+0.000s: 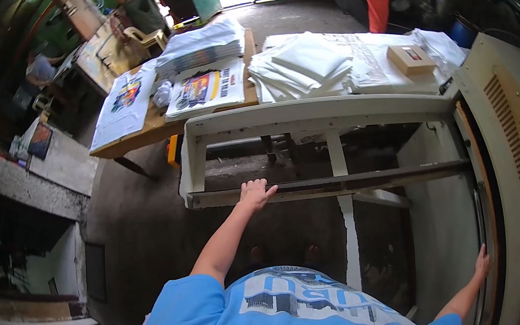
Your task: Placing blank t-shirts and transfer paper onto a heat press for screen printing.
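In front of me stands a large off-white metal machine frame [313, 110] with open bays. My left hand [256, 194] is closed over the dark front rail [371, 179], near its left end, fingers curled across the top. Low on the right, my right hand [482, 263] is closed at the dark side rail [478, 206], against the inner edge of the tall side cabinet [511, 157]. Part of its grip is hidden.
Behind the frame, a wooden table [134, 140] bears printed sheets [206, 89] and a white stack [194, 47]. More white cloths [302, 64] and a small box [410, 59] lie to the right. A pale ledge [62, 156] stands at left; a distant person [41, 68] is beyond.
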Available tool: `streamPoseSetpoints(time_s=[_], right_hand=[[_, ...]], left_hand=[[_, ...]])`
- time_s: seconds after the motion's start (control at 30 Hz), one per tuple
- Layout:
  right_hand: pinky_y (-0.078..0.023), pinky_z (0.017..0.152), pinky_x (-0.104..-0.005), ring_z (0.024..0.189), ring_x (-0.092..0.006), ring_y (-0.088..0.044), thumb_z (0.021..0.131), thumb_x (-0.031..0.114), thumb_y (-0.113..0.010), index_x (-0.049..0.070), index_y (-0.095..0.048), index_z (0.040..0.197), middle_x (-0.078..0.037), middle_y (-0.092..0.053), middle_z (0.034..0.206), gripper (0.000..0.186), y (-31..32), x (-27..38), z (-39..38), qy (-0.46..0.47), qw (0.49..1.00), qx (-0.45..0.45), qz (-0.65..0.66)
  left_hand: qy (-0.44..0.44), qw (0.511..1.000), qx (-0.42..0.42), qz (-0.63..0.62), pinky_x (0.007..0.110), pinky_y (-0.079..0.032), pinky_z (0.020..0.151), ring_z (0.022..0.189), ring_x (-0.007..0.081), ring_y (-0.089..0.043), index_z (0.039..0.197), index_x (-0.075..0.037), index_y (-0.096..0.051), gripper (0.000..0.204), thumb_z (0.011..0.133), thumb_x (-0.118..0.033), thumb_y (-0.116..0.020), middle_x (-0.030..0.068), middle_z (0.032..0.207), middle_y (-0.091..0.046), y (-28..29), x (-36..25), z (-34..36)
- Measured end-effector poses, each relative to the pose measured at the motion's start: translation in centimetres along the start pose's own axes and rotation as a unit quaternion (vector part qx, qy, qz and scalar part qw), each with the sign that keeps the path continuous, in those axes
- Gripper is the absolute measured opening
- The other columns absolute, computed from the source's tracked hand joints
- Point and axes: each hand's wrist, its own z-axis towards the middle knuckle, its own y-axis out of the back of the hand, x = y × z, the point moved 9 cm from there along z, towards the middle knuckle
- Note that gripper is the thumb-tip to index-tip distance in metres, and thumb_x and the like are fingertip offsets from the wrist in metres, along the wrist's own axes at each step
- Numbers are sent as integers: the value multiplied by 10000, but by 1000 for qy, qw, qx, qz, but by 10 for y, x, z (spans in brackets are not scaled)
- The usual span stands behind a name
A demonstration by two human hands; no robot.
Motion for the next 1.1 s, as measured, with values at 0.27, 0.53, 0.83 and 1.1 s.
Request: streamPoseSetpoints(time_s=[0.27,0.53,0.83,1.1], right_hand=[[-374,859,-492,1015,-345,-522,774,734,-236,65,-561,1079,-146,-572,1081,804,-6,-22,46,-36,995,-67,-62],[-363,837,-529,1000,-341,-528,796,709,-228,87,-554,1089,-118,-567,1089,761,-7,-29,73,-68,980,-129,-132],[-345,870,-540,1025,-329,-515,796,708,-237,92,-568,1090,-97,-567,1094,759,-7,-36,77,-76,966,-197,-151],[-267,991,-439,1129,-301,-450,818,595,-377,199,-379,1296,-145,-464,1240,620,20,-1,40,-49,989,-125,-59]], left_hand=[[57,998,35,4,426,-298,916,1036,291,-470,1062,-71,-525,577,850,-574,-341,128,1058,-548,-1,2,-2],[113,993,13,18,475,-200,1023,1148,299,-391,1120,-30,-490,632,842,-580,-347,159,1165,-471,-3,2,-10],[135,989,14,-56,469,-316,974,1255,268,-257,1228,-52,-389,642,829,-554,-421,130,1276,-355,-10,-6,-13],[136,989,2,-59,432,-298,998,1237,280,-281,1230,-43,-386,629,827,-521,-462,142,1258,-376,-2,-2,-26]])
